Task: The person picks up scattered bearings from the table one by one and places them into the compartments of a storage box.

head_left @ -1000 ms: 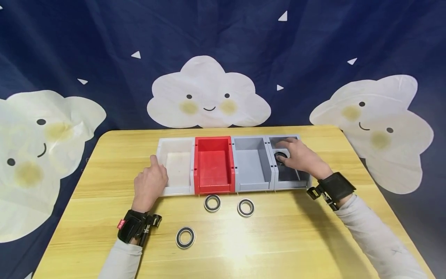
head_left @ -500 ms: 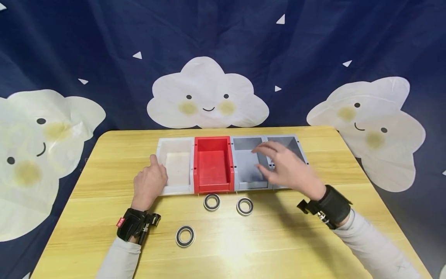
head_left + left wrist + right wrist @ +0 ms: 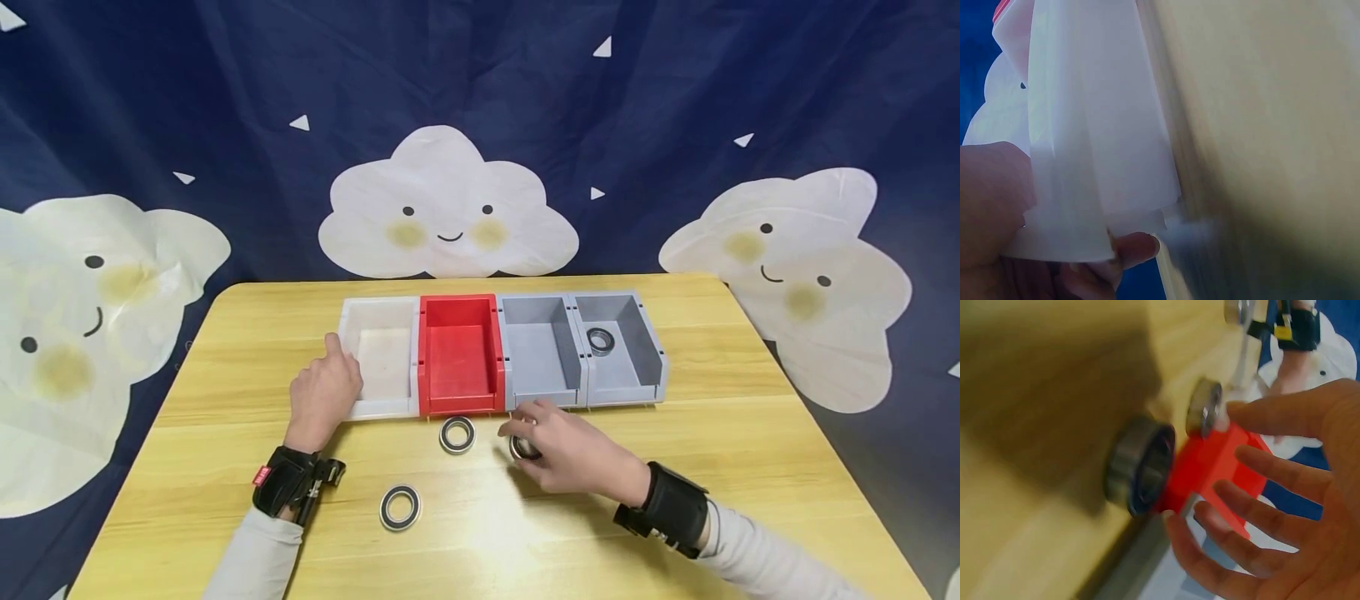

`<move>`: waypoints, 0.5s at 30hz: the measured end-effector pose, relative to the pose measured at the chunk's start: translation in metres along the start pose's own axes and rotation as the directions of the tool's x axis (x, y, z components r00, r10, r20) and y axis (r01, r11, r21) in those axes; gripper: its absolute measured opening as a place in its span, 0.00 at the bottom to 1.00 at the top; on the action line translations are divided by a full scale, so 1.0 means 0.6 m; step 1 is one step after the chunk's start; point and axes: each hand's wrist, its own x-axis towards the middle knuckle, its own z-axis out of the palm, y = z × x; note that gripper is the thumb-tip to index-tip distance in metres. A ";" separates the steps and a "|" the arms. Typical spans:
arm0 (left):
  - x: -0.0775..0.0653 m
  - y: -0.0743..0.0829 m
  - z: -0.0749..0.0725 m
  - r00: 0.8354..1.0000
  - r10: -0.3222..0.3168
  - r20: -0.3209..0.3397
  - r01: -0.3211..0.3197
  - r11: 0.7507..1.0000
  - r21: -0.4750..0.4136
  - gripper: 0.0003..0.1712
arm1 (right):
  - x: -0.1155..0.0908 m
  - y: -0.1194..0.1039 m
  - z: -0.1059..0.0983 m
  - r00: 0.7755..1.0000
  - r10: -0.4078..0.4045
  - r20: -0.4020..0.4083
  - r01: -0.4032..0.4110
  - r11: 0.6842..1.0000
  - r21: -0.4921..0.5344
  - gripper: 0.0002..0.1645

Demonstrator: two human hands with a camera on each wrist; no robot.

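My left hand [image 3: 322, 396] grips the side wall of the white bin [image 3: 384, 408], thumb on one face and fingers on the other in the left wrist view. My right hand [image 3: 573, 450] is over a ball bearing [image 3: 515, 447] in front of the grey bins. Its fingers are spread and loosely bent around that bearing; a gap shows between them in the right wrist view. Two more bearings lie flat on the table: one [image 3: 444, 436] before the red bin [image 3: 461, 406], another [image 3: 384, 507] nearer the front. A further bearing [image 3: 601, 352] rests inside the rightmost grey bin [image 3: 626, 393].
The bins stand joined in a row: white, red, then two grey, the left grey bin [image 3: 543, 400] beside the red. They sit toward the back of the wooden table [image 3: 712, 450]. Behind it hangs a dark blue curtain [image 3: 510, 67] with cloud faces.
My right hand has left a bearing in the rightmost grey bin and moved left and toward me, over a bearing on the table. My left hand stays on the white bin.
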 end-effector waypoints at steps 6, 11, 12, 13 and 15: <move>0.001 0.002 0.000 1.000 -0.013 0.026 0.013 1.000 0.009 0.19 | -0.010 -0.001 0.024 0.998 0.018 0.056 -0.020 0.999 0.030 0.18; 0.002 0.002 0.002 1.000 -0.012 0.013 0.011 1.000 0.020 0.18 | -0.010 0.001 0.034 1.000 -0.001 0.030 0.001 1.000 -0.008 0.15; 0.002 0.002 0.002 1.000 -0.011 0.012 0.011 1.000 0.022 0.19 | -0.009 0.002 0.036 1.000 -0.006 0.021 0.007 1.000 -0.018 0.15; 0.002 0.002 0.002 1.000 -0.010 0.010 0.010 1.000 0.024 0.19 | -0.009 0.002 0.038 1.000 -0.011 0.013 0.011 0.999 -0.030 0.15; 0.002 0.002 0.002 1.000 -0.009 0.007 0.009 1.000 0.027 0.19 | -0.009 0.003 0.041 1.000 -0.020 0.002 0.020 0.998 -0.054 0.16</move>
